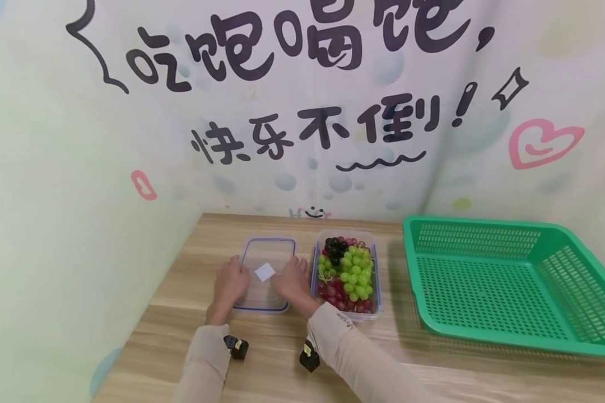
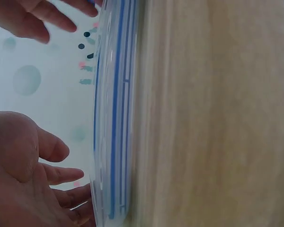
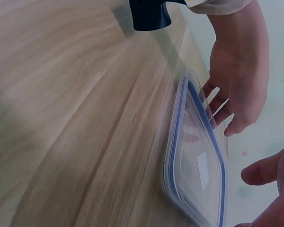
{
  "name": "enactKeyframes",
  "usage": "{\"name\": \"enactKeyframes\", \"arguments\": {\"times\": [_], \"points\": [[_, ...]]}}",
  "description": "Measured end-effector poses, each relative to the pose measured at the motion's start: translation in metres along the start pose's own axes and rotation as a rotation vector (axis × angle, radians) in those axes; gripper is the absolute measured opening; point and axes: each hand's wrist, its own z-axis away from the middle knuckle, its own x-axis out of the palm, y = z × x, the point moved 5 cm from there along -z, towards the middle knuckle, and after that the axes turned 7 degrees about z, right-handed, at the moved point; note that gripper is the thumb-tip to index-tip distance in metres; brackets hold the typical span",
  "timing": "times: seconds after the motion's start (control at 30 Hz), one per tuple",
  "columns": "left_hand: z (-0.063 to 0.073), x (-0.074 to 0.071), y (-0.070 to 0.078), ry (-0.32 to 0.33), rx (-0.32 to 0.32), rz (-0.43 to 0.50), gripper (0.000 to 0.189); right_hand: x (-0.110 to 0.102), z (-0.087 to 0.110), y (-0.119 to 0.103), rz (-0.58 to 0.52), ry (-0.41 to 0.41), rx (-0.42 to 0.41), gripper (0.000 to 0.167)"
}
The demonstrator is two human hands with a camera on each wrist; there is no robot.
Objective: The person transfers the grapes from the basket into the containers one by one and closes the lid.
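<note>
A clear plastic lid (image 1: 257,295) with a blue sealing rim lies flat on the table, a white square label (image 1: 264,272) on it. My left hand (image 1: 233,282) is at the lid's left edge; in the left wrist view the fingers of this hand (image 2: 19,165) reach loosely to the rim. Over the lid's right side is my right hand (image 1: 293,280); its thumb looks apart from the lid (image 3: 194,175) in the right wrist view. Close by on the right, a clear container (image 1: 378,280) holds green grapes (image 1: 358,274), red grapes (image 1: 333,292) and black grapes (image 1: 335,248).
A large green plastic basket (image 1: 489,330) stands on the right of the wooden table (image 1: 272,358). Behind the table rises a printed wall covering (image 1: 302,184) with black lettering. Small black cameras (image 1: 239,348) sit at both wrists.
</note>
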Motion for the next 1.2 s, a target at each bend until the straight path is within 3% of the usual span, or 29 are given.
{"name": "enactKeyframes", "arguments": {"times": [0.2, 0.43, 0.7, 0.93, 1.2], "points": [[-0.002, -0.001, -0.001, -0.023, 0.01, 0.035, 0.046, 0.003, -0.001, 0.002, 0.001, -0.041, 0.064, 0.054], [-0.007, 0.0, -0.009, -0.077, -0.008, 0.053, 0.051, 0.001, -0.004, 0.002, -0.022, -0.073, 0.092, 0.058], [-0.014, 0.004, -0.017, -0.095, -0.005, 0.04, 0.049, 0.001, -0.007, 0.003, -0.025, -0.098, 0.113, 0.063], [-0.015, 0.002, -0.018, -0.062, 0.009, 0.045, 0.045, 0.0, -0.008, 0.003, -0.09, -0.093, 0.119, 0.064], [-0.011, -0.001, -0.017, -0.063, -0.086, 0.157, 0.052, -0.004, -0.009, 0.0, -0.02, -0.082, 0.059, 0.062]]}}
